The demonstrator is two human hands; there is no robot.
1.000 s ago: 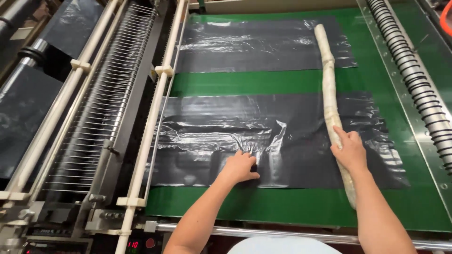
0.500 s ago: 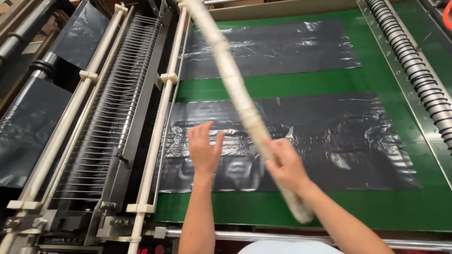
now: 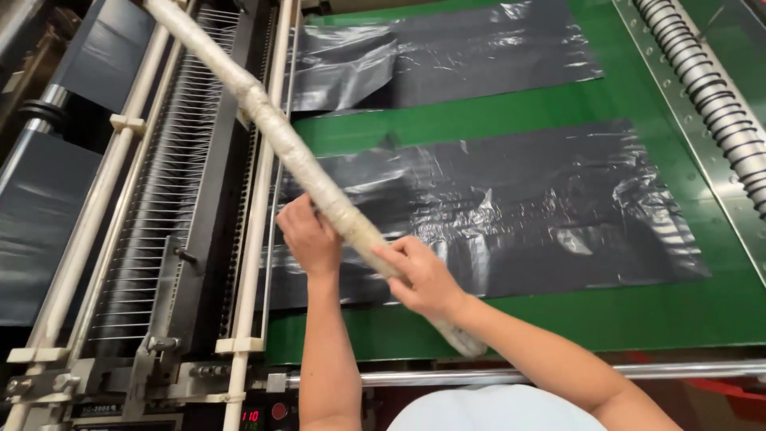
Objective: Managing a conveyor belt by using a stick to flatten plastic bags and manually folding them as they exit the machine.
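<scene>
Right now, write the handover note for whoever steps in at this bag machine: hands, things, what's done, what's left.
Right hand: gripping the long wrapped stick near its lower end; the stick slants up to the left over the roller frame.
Left hand: touching the stick just above the right hand, grip unclear.
Near black plastic sheet: flat but wrinkled on the green belt.
Far black sheet: also flat on the belt.
Done: stick is up off the sheets.
Left: both sheets not yet gathered.
</scene>
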